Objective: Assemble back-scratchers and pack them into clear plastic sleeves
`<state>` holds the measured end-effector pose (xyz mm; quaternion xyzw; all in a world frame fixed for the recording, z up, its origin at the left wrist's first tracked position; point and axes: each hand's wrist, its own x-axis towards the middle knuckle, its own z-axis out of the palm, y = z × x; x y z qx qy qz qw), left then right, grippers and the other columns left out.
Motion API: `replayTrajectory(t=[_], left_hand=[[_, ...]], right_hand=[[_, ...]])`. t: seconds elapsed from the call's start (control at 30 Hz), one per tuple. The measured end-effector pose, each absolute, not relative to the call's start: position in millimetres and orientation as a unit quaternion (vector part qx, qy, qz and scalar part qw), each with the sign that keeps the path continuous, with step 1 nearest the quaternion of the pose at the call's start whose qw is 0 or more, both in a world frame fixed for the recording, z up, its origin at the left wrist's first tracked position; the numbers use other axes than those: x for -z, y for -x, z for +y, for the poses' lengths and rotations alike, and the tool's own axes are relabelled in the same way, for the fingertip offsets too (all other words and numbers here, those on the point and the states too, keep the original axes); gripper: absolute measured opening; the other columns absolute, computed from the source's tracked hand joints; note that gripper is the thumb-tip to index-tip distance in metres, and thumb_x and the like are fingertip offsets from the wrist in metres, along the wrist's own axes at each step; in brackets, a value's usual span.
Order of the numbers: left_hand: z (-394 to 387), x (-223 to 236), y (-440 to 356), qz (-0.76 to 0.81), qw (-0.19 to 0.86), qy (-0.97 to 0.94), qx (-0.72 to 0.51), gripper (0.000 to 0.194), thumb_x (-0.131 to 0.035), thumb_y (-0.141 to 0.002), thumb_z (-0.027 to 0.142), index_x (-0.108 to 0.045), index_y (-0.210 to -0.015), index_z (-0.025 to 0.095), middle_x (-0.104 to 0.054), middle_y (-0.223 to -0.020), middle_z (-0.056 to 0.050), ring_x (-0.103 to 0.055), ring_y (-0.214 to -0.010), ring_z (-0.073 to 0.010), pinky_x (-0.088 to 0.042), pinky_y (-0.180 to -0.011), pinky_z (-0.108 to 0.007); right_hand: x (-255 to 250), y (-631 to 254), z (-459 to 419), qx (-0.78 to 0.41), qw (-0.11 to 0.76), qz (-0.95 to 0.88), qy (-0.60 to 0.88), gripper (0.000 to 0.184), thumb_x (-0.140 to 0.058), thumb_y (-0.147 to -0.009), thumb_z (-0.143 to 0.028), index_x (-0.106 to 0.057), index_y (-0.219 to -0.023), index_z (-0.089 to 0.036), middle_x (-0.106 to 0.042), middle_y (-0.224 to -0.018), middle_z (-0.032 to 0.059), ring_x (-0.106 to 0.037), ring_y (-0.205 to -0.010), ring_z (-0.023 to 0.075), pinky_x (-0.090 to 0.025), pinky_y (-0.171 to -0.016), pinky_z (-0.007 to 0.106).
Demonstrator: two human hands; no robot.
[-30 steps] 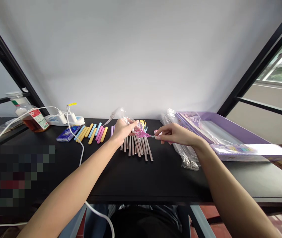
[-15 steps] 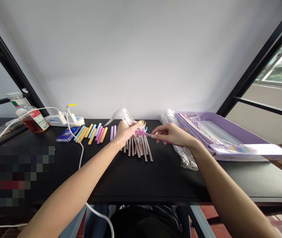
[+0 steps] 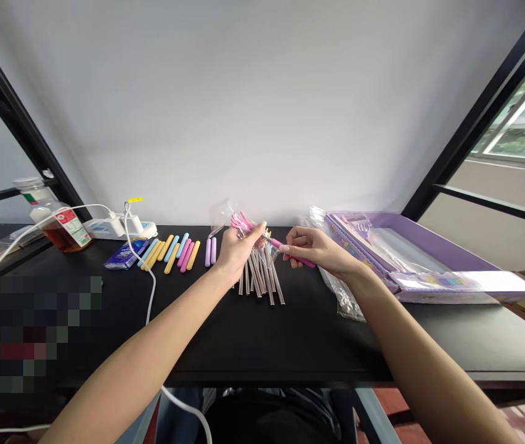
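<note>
Between my two hands is a pink pronged stick (image 3: 275, 243), its prongs pointing up and left and its pink handle to the right. My left hand (image 3: 235, 250) is closed around the pronged end, with crinkled clear film (image 3: 220, 214) behind it. The fingers of my right hand (image 3: 309, 246) pinch the handle side. Below the hands, several silvery rods (image 3: 262, 277) lie fanned out on the black table (image 3: 267, 339). Small yellow and blue tips show at their upper ends, partly hidden by my left hand.
To the left lie rounded yellow, blue, pink and purple bars (image 3: 170, 253), a blue packet (image 3: 126, 254), a white power strip (image 3: 105, 229) with cables, and a tilted bottle (image 3: 66, 228). On the right are a clear bag (image 3: 348, 296) and an open purple box (image 3: 429, 240).
The pink prongs now show above my left hand, and the clear film sits lower. More of the pink handle shows by my right fingers. The view has shifted slightly.
</note>
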<state>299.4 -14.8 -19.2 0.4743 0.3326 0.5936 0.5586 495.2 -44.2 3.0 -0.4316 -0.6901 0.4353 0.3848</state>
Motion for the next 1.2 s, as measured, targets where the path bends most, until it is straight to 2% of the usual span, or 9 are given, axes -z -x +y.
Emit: replayTrajectory(t=[0.17,0.3,0.37,0.5,0.57,0.77,0.9,1.0,1.2], left_hand=[[0,17,-286,0.359,0.489,-0.451,-0.654,0.037,-0.088,-0.071,0.045,-0.068,-0.075,0.015,-0.065,-0.068,0.000,-0.061,-0.062,-0.0107,-0.050,-0.063,-0.025],[-1,20,-287,0.352,0.487,-0.475,-0.643,0.039,-0.085,-0.072,0.050,-0.070,-0.079,0.016,-0.071,-0.076,-0.002,-0.063,-0.065,-0.0116,-0.049,-0.063,-0.024],[-5,21,-291,0.326,0.525,-0.484,-0.619,0.038,-0.085,-0.073,0.050,-0.070,-0.083,0.016,-0.074,-0.081,-0.004,-0.067,-0.069,-0.0138,-0.051,-0.064,-0.026],[-17,21,-302,0.283,0.576,-0.489,-0.591,0.034,-0.083,-0.077,0.047,-0.071,-0.081,0.016,-0.077,-0.087,-0.008,-0.073,-0.094,-0.0209,-0.054,-0.088,-0.032],[-23,19,-305,0.269,0.591,-0.497,-0.575,0.033,-0.081,-0.078,0.048,-0.072,-0.080,0.016,-0.078,-0.092,-0.009,-0.072,-0.101,-0.0229,-0.052,-0.094,-0.034],[-30,11,-304,0.255,0.627,-0.521,-0.520,0.035,-0.080,-0.079,0.049,-0.075,-0.087,0.016,-0.077,-0.098,-0.008,-0.071,-0.088,-0.0209,-0.054,-0.084,-0.034],[-23,8,-297,0.258,0.607,-0.528,-0.536,0.035,-0.080,-0.080,0.049,-0.076,-0.086,0.015,-0.075,-0.096,-0.008,-0.070,-0.093,-0.0201,-0.051,-0.085,-0.031],[-17,9,-291,0.252,0.607,-0.542,-0.524,0.036,-0.081,-0.080,0.049,-0.075,-0.088,0.014,-0.074,-0.093,-0.007,-0.070,-0.090,-0.0197,-0.051,-0.083,-0.032],[-12,16,-289,0.247,0.610,-0.585,-0.475,0.036,-0.078,-0.084,0.048,-0.075,-0.095,0.014,-0.074,-0.092,-0.007,-0.069,-0.084,-0.0166,-0.050,-0.077,-0.029]], right_hand=[[-6,-506,-45,-0.446,0.384,-0.677,0.441,0.038,-0.081,-0.078,-0.048,-0.069,-0.096,-0.017,-0.077,-0.083,0.0082,-0.070,-0.069,0.0171,-0.056,-0.063,0.030],[-4,-506,-45,-0.434,0.388,-0.693,0.425,0.037,-0.079,-0.082,-0.048,-0.069,-0.097,-0.017,-0.078,-0.085,0.0088,-0.072,-0.070,0.0180,-0.058,-0.064,0.031],[-2,-503,-44,-0.435,0.386,-0.696,0.421,0.037,-0.079,-0.082,-0.049,-0.063,-0.094,-0.017,-0.078,-0.082,0.0083,-0.072,-0.066,0.0175,-0.058,-0.062,0.030],[4,-492,-43,-0.452,0.384,-0.692,0.412,0.048,-0.079,-0.081,-0.051,-0.039,-0.087,-0.024,-0.076,-0.073,0.0043,-0.070,-0.054,0.0167,-0.055,-0.051,0.027],[7,-488,-42,-0.460,0.378,-0.693,0.406,0.054,-0.079,-0.081,-0.051,-0.033,-0.088,-0.026,-0.075,-0.069,0.0018,-0.070,-0.051,0.0174,-0.054,-0.048,0.027],[9,-484,-42,-0.434,0.406,-0.691,0.411,0.059,-0.085,-0.075,-0.046,-0.032,-0.093,-0.027,-0.069,-0.059,-0.0044,-0.068,-0.045,0.0182,-0.052,-0.043,0.026],[0,-493,-45,-0.446,0.402,-0.700,0.386,0.052,-0.087,-0.073,-0.041,-0.042,-0.092,-0.024,-0.072,-0.067,-0.0009,-0.073,-0.057,0.0192,-0.059,-0.056,0.030],[-4,-498,-46,-0.462,0.385,-0.710,0.367,0.044,-0.089,-0.072,-0.038,-0.050,-0.082,-0.021,-0.074,-0.073,0.0033,-0.075,-0.069,0.0202,-0.062,-0.068,0.032],[-4,-499,-46,-0.456,0.408,-0.703,0.363,0.047,-0.094,-0.063,-0.037,-0.050,-0.069,-0.020,-0.075,-0.075,0.0056,-0.071,-0.064,0.0177,-0.061,-0.064,0.033]])
